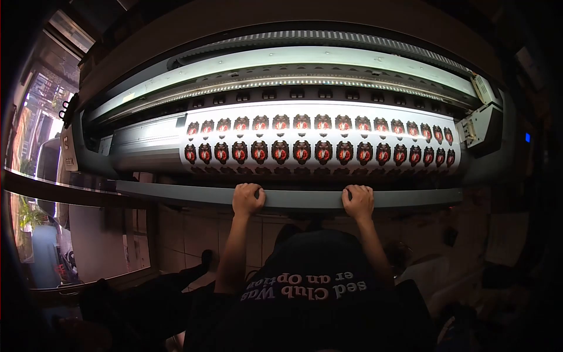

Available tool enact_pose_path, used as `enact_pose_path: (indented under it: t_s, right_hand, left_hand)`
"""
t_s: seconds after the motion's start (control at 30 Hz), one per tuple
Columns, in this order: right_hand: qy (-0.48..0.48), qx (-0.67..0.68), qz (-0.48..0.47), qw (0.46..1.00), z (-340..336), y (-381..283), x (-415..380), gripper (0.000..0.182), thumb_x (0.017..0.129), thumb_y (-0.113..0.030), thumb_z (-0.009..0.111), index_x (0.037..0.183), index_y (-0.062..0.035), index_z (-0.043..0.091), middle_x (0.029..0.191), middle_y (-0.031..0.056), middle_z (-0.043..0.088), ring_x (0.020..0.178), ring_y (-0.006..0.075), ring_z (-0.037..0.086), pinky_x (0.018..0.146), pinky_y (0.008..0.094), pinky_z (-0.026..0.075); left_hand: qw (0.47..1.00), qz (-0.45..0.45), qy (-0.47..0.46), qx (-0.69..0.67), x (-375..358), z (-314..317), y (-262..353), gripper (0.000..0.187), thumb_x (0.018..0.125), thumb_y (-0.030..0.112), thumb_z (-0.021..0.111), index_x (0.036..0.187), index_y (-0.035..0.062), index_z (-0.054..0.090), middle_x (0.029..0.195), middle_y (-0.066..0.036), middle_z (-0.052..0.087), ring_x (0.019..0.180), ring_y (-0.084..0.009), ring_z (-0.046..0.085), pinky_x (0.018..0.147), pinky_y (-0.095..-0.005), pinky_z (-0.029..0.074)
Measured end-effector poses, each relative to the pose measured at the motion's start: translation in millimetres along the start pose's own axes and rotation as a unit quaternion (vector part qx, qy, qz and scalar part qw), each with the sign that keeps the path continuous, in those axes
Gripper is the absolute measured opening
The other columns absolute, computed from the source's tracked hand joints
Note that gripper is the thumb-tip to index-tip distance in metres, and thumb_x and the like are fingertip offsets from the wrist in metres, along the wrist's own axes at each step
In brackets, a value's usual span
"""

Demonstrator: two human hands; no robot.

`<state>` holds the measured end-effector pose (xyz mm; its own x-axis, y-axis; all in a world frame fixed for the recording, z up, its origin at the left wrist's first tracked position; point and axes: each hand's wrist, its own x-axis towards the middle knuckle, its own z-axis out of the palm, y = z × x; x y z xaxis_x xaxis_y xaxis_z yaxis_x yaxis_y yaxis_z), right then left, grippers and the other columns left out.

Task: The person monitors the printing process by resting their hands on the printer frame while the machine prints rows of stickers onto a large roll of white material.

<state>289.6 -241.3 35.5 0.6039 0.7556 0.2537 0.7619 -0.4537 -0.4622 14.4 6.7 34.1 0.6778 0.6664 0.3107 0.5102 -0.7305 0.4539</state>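
Note:
A wide-format printer point(146, 144) fills the upper view. A white printed sheet point(319, 141) lies across its bed, carrying rows of small red-and-black emblems. Along the printer's front runs a grey bar point(410, 198). My left hand point(247, 198) grips this bar left of centre, fingers curled over its top edge. My right hand point(358, 201) grips the same bar right of centre in the same way. Both forearms reach up from my black printed shirt point(316, 281) below.
The print carriage point(484, 126) sits at the right end of the printer, beside a small blue light point(527, 137). A window with daylight point(41, 117) is at the far left. A tiled floor point(187, 234) shows beneath the printer, and dark clutter lies at the lower right.

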Motion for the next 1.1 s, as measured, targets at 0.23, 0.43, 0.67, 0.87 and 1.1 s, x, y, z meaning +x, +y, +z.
enact_pose_path:
  t_s: [0.23, 0.43, 0.67, 0.87, 1.1]
  right_hand:
    - [-0.005, -0.004, 0.004, 1.0, -1.5, -1.2, -0.4, 0.018, 0.086, -0.024, 0.063, 0.082, -0.0079, 0.069, 0.08, 0.0073, 0.068, 0.083, 0.0273, 0.064, 0.09, 0.0424, 0.043]
    - [-0.006, 0.002, 0.005, 1.0, 0.1, -0.2, -0.7, 0.018, 0.086, -0.024, 0.063, 0.083, -0.0082, 0.07, 0.081, 0.0074, 0.068, 0.083, 0.0274, 0.064, 0.091, 0.0423, 0.043]
    - [-0.007, 0.0, -0.002, 1.0, 0.4, -0.4, -0.6, 0.019, 0.086, -0.024, 0.063, 0.084, -0.0073, 0.071, 0.082, 0.008, 0.07, 0.084, 0.028, 0.065, 0.091, 0.0427, 0.043]
    - [-0.02, -0.019, 0.0, 1.0, -0.6, -1.3, 0.5, 0.021, 0.086, -0.024, 0.062, 0.085, -0.0063, 0.072, 0.084, 0.01, 0.071, 0.085, 0.0296, 0.066, 0.092, 0.0443, 0.045]
    - [-0.031, -0.032, 0.005, 0.999, -1.3, -2.4, 2.0, 0.021, 0.086, -0.023, 0.06, 0.084, -0.0063, 0.073, 0.085, 0.0107, 0.072, 0.085, 0.0315, 0.067, 0.093, 0.0451, 0.045]
  left_hand:
    - [1.0, 0.001, 0.001, 0.005, -1.5, 1.9, -2.6, 0.009, 0.081, 0.017, 0.067, 0.079, 0.0084, 0.07, 0.076, -0.007, 0.067, 0.075, -0.0273, 0.064, 0.079, -0.0394, 0.047]
    - [1.0, 0.008, 0.007, 0.005, -0.5, 0.1, -0.2, 0.009, 0.08, 0.017, 0.067, 0.078, 0.008, 0.069, 0.075, -0.007, 0.067, 0.074, -0.0277, 0.063, 0.078, -0.0394, 0.047]
    - [1.0, 0.0, 0.004, 0.001, -1.0, 0.0, -2.0, 0.009, 0.08, 0.017, 0.066, 0.078, 0.0078, 0.069, 0.075, -0.007, 0.066, 0.075, -0.0281, 0.063, 0.08, -0.0401, 0.047]
    - [1.0, -0.004, 0.002, -0.003, -2.0, 3.6, -4.0, 0.013, 0.08, 0.019, 0.064, 0.077, 0.0071, 0.07, 0.076, -0.008, 0.067, 0.076, -0.0275, 0.063, 0.083, -0.0396, 0.047]
    - [1.0, -0.004, -0.001, -0.001, -1.5, 3.5, -5.4, 0.017, 0.08, 0.021, 0.064, 0.078, 0.0055, 0.07, 0.077, -0.01, 0.068, 0.078, -0.0285, 0.064, 0.084, -0.0406, 0.047]
